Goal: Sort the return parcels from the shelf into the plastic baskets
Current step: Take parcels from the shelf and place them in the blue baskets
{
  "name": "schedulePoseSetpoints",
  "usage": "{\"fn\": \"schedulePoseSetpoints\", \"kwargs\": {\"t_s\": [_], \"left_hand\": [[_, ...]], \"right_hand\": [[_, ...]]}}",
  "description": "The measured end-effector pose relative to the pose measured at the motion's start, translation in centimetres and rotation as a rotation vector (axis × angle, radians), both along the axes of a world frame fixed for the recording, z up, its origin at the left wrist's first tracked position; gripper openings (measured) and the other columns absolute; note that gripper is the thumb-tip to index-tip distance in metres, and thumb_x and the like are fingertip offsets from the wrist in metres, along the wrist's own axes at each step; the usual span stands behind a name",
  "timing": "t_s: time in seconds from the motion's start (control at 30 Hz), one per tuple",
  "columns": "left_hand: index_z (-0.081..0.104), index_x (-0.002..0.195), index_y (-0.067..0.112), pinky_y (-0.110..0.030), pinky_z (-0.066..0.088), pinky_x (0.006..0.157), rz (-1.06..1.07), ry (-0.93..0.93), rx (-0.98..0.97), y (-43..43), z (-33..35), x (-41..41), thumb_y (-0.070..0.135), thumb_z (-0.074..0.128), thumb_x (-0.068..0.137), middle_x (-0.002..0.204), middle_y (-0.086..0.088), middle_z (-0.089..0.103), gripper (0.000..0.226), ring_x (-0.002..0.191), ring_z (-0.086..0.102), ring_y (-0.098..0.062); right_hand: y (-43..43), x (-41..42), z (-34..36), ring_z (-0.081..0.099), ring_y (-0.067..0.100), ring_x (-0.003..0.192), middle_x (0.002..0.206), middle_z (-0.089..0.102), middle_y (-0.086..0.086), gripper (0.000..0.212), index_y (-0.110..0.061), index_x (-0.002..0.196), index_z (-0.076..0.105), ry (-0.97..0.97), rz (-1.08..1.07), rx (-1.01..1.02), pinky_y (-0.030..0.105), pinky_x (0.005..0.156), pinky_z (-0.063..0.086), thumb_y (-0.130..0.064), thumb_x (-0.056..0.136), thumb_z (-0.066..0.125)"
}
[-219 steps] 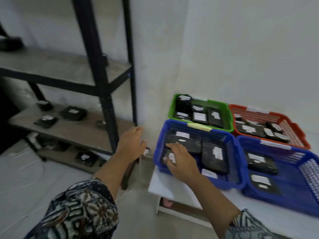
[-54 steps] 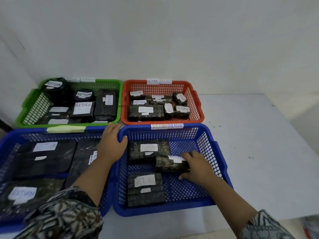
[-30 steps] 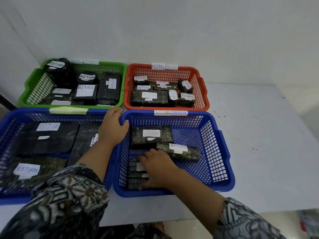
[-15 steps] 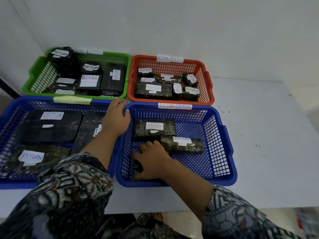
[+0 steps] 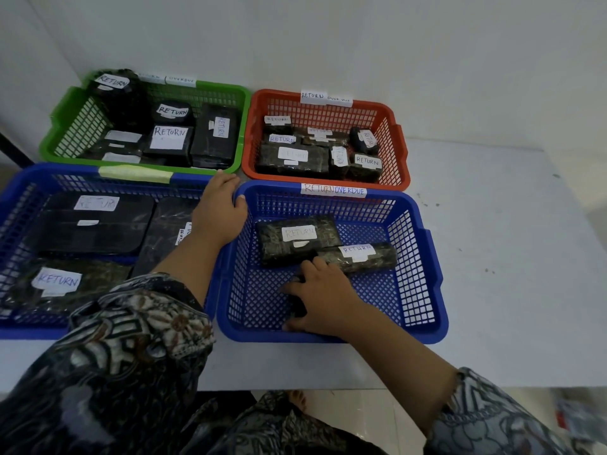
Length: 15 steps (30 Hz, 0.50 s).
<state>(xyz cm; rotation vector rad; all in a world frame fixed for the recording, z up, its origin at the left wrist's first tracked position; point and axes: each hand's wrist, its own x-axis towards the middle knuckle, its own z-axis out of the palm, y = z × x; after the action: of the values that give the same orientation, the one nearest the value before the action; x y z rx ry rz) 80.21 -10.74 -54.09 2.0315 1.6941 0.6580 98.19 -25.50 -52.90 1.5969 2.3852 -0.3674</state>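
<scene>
My right hand (image 5: 323, 298) lies inside the right blue basket (image 5: 431, 290), labelled "RETURN OVERDUE". It covers a dark wrapped parcel (image 5: 296, 308) on the basket floor, with fingers on the parcel's far edge and the thumb on its near edge. Two more parcels with "RETURN" labels lie just behind it: a flat one (image 5: 297, 239) and a long one (image 5: 361, 259). My left hand (image 5: 218, 211) holds the rim corner of this basket, next to the left blue basket (image 5: 33, 174), with the thumb hooked over the edge.
A green basket (image 5: 65, 108) and a red basket (image 5: 400, 142) stand at the back against the wall, both holding several labelled dark parcels. The left blue basket holds large flat parcels. White table surface (image 5: 509, 257) extends to the right, and its front edge is near me.
My right hand left the long parcel and came down on the front parcel, then slid slightly right with it. My left hand stayed on the basket rim.
</scene>
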Motion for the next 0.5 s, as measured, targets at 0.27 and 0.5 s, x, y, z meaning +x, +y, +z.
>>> {"fn": "schedulePoseSetpoints", "kwargs": {"t_s": [0.27,0.5], "left_hand": [[0.042,0.138,0.004,-0.037,0.026,0.109,0.000,0.028,-0.005,0.0,0.1,0.1,0.020,0.044,0.096,0.147,-0.005,0.035,0.045,0.137,0.026,-0.018],[0.041,0.138,0.003,-0.039,0.028,0.110,-0.006,0.043,-0.011,-0.1,0.3,0.1,0.019,0.044,0.096,0.147,-0.006,0.034,0.045,0.138,0.025,-0.020]], "right_hand": [[1.0,5.7,1.5,0.043,0.021,0.119,0.133,0.047,-0.001,0.053,-0.033,0.134,0.046,0.196,-0.266,0.148,0.040,0.099,0.042,-0.025,0.083,0.061],[3.3,11.8,0.8,0.046,0.031,0.124,0.138,0.044,0.007,0.071,-0.030,0.145,0.028,-0.189,-0.285,-0.057,0.050,0.110,0.030,-0.032,0.084,0.065]]}}
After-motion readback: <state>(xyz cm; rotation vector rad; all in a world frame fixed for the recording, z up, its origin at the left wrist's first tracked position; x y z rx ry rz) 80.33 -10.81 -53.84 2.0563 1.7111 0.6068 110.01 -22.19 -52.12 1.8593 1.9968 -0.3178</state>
